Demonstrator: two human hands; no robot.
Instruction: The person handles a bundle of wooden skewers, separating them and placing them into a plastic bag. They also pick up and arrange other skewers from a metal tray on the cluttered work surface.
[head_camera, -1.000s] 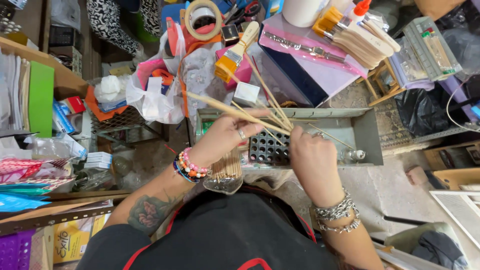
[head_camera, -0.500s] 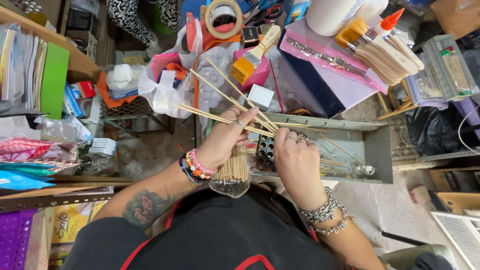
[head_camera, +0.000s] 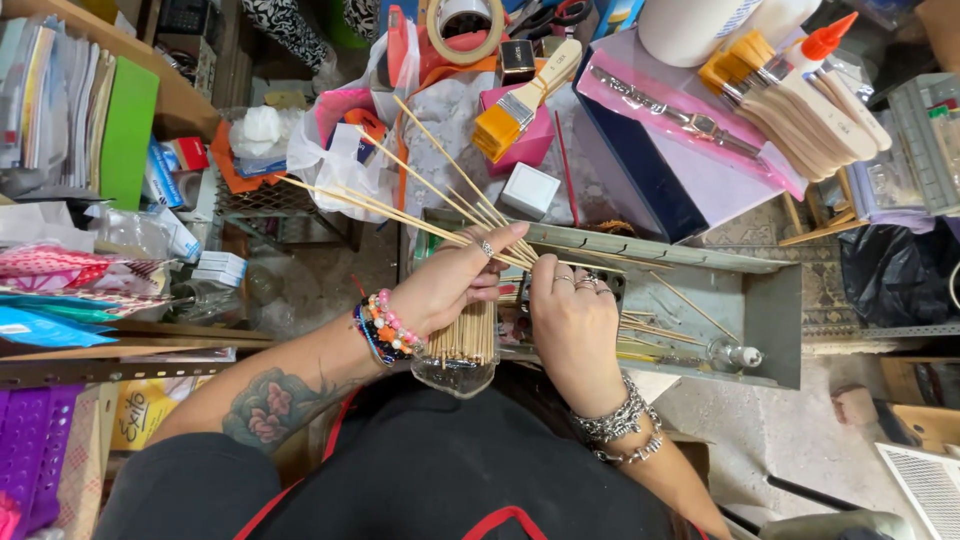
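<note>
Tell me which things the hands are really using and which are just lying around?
In use:
left hand, holding loose wooden skewers
right hand, also at the skewers
glass jar packed with more sticks
grey metal tray under the hands

Just lying around:
yellow paintbrush
tape roll
small white box
glue bottle

A single head-worn camera looks steeply down from close above at the hands and cluttered workbench (head_camera: 760, 300).
</note>
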